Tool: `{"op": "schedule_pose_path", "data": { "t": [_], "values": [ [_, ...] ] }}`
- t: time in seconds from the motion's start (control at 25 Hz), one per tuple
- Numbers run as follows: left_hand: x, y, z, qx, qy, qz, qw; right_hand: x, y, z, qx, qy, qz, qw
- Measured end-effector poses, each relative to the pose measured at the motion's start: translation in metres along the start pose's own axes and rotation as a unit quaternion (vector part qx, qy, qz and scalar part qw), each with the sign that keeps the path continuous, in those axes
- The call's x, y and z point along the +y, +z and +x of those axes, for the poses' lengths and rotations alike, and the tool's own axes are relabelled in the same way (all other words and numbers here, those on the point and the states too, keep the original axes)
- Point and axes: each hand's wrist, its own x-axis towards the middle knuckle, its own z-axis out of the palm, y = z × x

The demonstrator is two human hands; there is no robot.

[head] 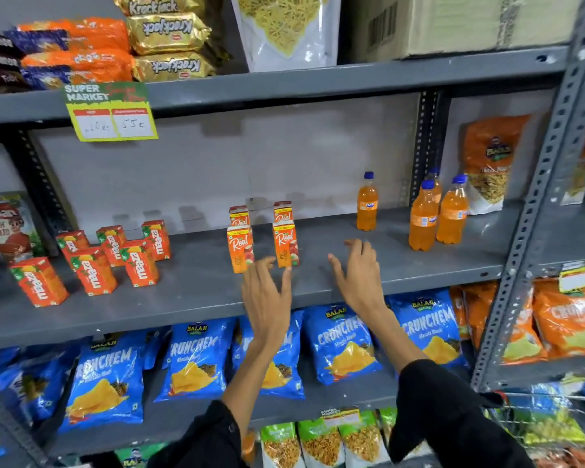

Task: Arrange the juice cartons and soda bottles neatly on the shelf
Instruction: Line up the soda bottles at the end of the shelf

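On the grey middle shelf (402,265) stand several red Maaza juice cartons (92,261) at the left, scattered and turned at different angles. Several orange Real juice cartons (262,236) stand in two short rows at the centre. One orange soda bottle (367,204) with a blue cap stands alone toward the back; three more soda bottles (434,214) cluster to the right. My left hand (267,295) is open just in front of the front Real cartons, fingertips almost touching them. My right hand (360,275) is open over bare shelf, between the cartons and the bottles, holding nothing.
A snack pouch (488,163) leans at the shelf's right end by the slotted upright (537,184). A ketchup pack (7,228) stands at far left. Blue chip bags (196,359) fill the shelf below. Biscuit packs and a cardboard box (453,21) sit above, with a hanging price tag (110,111).
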Motion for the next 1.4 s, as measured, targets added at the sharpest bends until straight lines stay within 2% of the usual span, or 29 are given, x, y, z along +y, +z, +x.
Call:
{"op": "schedule_pose_path", "data": {
  "t": [0.16,0.28,0.36,0.44,0.6,0.72,0.8,0.96,1.16,1.4],
  "values": [
    [0.077,0.057,-0.018,-0.058,0.025,-0.053,0.997,0.06,-0.048,0.02,0.079,0.028,0.011,0.996],
    [0.136,0.101,-0.024,-0.075,-0.02,-0.131,0.988,0.105,-0.081,0.034,0.156,0.07,0.015,0.985],
    [0.168,0.126,-0.028,-0.1,-0.06,-0.166,0.979,0.133,-0.098,0.047,0.171,0.102,0.009,0.98],
    [0.193,0.153,-0.029,-0.127,-0.083,-0.182,0.972,0.158,-0.111,0.064,0.147,0.141,0.025,0.979],
    [0.225,0.194,-0.025,-0.194,-0.138,-0.168,0.957,0.195,-0.114,0.097,0.016,0.194,0.047,0.98],
    [0.238,0.217,-0.021,-0.203,-0.181,-0.149,0.951,0.229,-0.095,0.119,-0.043,0.211,0.079,0.973],
    [0.238,0.229,-0.018,-0.195,-0.189,-0.134,0.953,0.247,-0.084,0.13,-0.052,0.206,0.072,0.974],
    [0.227,0.237,-0.011,-0.196,-0.179,-0.102,0.959,0.226,-0.106,0.125,-0.051,0.19,0.089,0.976],
    [0.213,0.22,-0.006,-0.2,-0.177,-0.106,0.958,0.225,-0.111,0.119,-0.042,0.166,0.105,0.98],
    [0.181,0.194,0.003,-0.184,-0.192,-0.091,0.96,0.221,-0.113,0.118,-0.061,0.179,0.119,0.975]
  ]
}}
